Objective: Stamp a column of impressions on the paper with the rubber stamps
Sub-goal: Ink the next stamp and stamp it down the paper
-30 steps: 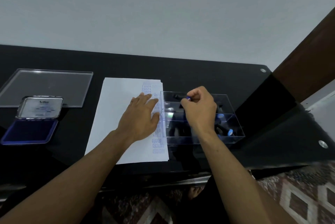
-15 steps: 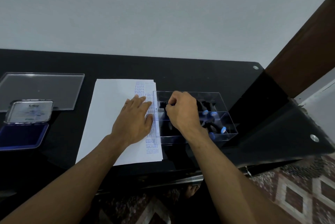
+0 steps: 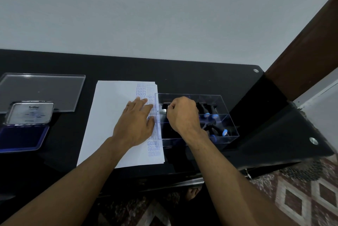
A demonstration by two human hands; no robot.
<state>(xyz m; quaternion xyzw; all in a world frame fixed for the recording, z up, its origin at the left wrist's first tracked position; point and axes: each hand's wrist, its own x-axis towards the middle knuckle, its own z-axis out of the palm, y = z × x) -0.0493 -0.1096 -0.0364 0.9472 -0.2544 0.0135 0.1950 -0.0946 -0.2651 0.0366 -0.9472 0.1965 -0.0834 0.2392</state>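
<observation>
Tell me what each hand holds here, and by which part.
The left hand holds nothing; it lies flat on the paper. The right hand, inside the clear box, curls around something dark, probably a stamp; the part gripped is hidden.

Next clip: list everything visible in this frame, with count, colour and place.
paper: one small stack, white, centre of table, blue stamped columns along its right edge
clear box: one, transparent, right of the paper, touching its edge
rubber stamps: several, black with blue ends, inside the box; exact count unclear
ink pad: one, blue, open, far left, lid raised behind it
clear lid: one, transparent, flat, behind the ink pad
table: one, black, glossy
left hand: flat on the paper's right side
right hand: curled inside the box; whether it grips a stamp is hidden
</observation>
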